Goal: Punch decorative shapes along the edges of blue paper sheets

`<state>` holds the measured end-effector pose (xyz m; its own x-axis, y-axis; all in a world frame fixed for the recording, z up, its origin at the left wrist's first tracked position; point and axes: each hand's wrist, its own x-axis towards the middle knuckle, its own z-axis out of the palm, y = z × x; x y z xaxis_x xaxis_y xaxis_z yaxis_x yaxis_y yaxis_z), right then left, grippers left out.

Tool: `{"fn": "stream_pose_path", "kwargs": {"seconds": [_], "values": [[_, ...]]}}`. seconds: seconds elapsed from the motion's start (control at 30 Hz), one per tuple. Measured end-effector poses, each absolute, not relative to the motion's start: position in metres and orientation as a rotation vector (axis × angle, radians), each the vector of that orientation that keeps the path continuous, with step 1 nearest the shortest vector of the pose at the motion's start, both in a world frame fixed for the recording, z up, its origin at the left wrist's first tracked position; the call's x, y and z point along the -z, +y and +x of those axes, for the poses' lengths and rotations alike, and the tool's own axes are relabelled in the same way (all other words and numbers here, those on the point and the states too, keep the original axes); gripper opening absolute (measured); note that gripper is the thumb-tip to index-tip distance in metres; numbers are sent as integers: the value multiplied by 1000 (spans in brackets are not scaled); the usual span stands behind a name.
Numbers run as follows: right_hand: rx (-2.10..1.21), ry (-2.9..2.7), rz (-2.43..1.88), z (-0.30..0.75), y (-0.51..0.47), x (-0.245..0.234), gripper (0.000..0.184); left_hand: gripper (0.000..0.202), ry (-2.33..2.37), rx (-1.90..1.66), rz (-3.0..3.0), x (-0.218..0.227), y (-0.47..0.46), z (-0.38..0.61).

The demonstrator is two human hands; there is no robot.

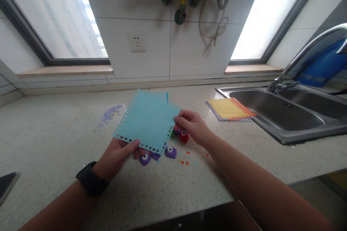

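A light blue sheet of paper (148, 119) with small shapes punched along its edges is held tilted above the counter. My left hand (123, 155) pinches its lower edge, thumb on top. My right hand (192, 124) grips its right edge between thumb and fingers. Below the sheet lie several small craft punches: a purple punch (170, 152), another purple punch (144, 158) and a red punch (184, 136). The sheet partly hides others. Behind it shows more blue paper (162, 97).
Punched sheets, yellow (226, 108) on top, lie beside the steel sink (271, 110). Orange paper bits (187, 162) are scattered near the punches. A pile of purple bits (110, 114) sits at left. A dark panel (206, 220) is at the front edge.
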<state>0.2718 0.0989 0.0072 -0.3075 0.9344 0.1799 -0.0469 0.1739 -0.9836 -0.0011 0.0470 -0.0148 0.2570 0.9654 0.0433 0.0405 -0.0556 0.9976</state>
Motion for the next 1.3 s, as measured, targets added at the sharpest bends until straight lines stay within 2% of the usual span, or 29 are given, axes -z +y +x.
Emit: {"fn": "stream_pose_path", "kwargs": {"seconds": [0.4,0.8,0.93,1.03,1.17,1.3], "values": [[-1373,-1582,-872,267,92,-15,29,35,1308,-1057,1516,-1,43,12],[-1346,-1604,-876,268,93,-11,26,29,1214,-1140,1426,2,44,11],[-1365,-1633,-873,266,93,-9,27,19,1167,-1157,1420,2,42,11],[-1354,-1668,-857,266,93,-9,29,19,1200,-1112,1446,2,43,11],[-1211,-1681,-892,272,95,-12,31,25,1324,-1052,1479,4,45,10],[-887,-1779,-1081,286,98,-18,28,31,1389,-1062,1520,3,47,10]]}}
